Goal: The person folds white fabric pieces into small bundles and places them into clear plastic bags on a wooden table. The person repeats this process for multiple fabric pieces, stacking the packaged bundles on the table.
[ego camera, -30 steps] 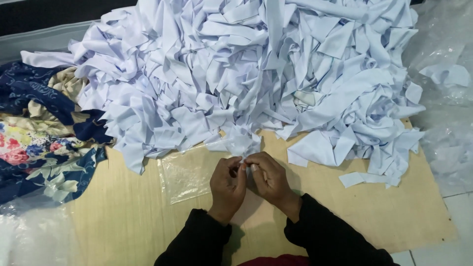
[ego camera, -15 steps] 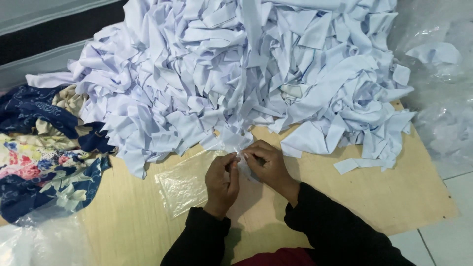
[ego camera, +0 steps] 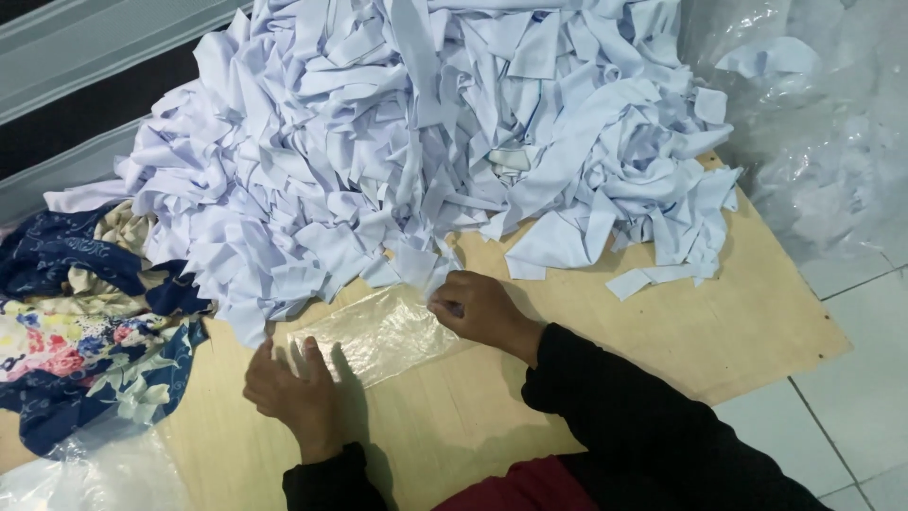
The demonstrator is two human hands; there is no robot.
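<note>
The left hand (ego camera: 288, 383) lies flat, fingers spread, on a clear plastic bag (ego camera: 378, 331) while the right hand (ego camera: 482, 308) pinches a white fabric strip (ego camera: 437, 279) at the pile's (ego camera: 426, 142) edge.

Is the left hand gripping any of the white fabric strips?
No, the left hand lies flat on the wooden board, beside the clear plastic bag.
</note>
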